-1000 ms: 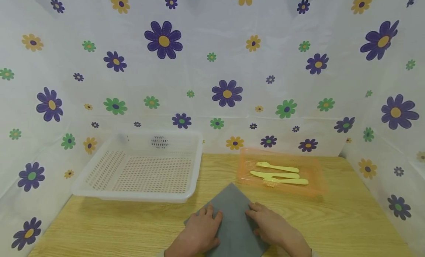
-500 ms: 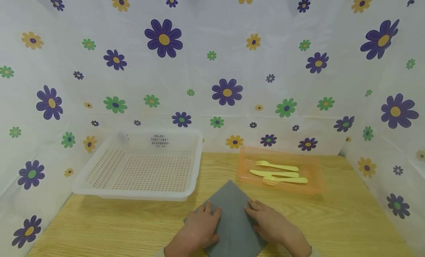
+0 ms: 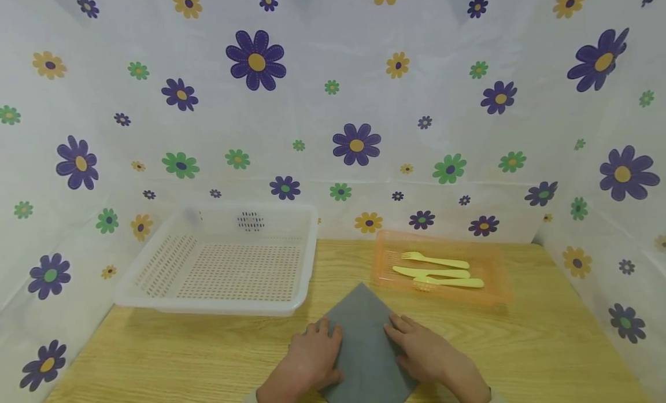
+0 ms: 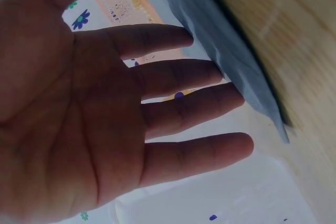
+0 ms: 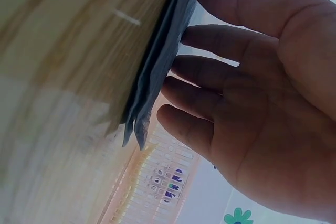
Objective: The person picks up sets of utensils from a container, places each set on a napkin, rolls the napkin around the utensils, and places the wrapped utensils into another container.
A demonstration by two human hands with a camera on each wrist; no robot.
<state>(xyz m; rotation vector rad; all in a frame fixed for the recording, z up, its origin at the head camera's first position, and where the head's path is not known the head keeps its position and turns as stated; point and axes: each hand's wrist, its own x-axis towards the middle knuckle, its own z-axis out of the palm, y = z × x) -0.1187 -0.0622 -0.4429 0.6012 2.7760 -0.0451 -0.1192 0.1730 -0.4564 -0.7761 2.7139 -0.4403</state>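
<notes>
A folded grey cloth (image 3: 364, 339) lies on the table with one corner pointing away from me. On its left side my left hand (image 3: 313, 357) rests with spread fingers; the left wrist view shows those fingers (image 4: 181, 72) straight, their tips touching the cloth (image 4: 210, 40). My right hand (image 3: 429, 354) rests on the right edge, fingers fairly straight. In the right wrist view the right hand's fingertips (image 5: 181, 66) meet the cloth's surface, and its layered edges (image 5: 152, 82) show. Neither hand grips anything. The hands cover parts of the cloth's sides, and its near end runs out of the head view.
A white perforated basket (image 3: 299, 306) stands at the back left of the wooden table (image 3: 182, 357). Back right is an orange tray (image 3: 491, 293) holding a yellow plastic fork (image 3: 442, 263), a knife (image 3: 432, 273) and another yellow utensil (image 3: 458, 283). A flowered sheet (image 3: 312, 114) encloses the table.
The left hand has shifted very slightly over the cloth. The right hand, cloth, basket and tray look much the same.
</notes>
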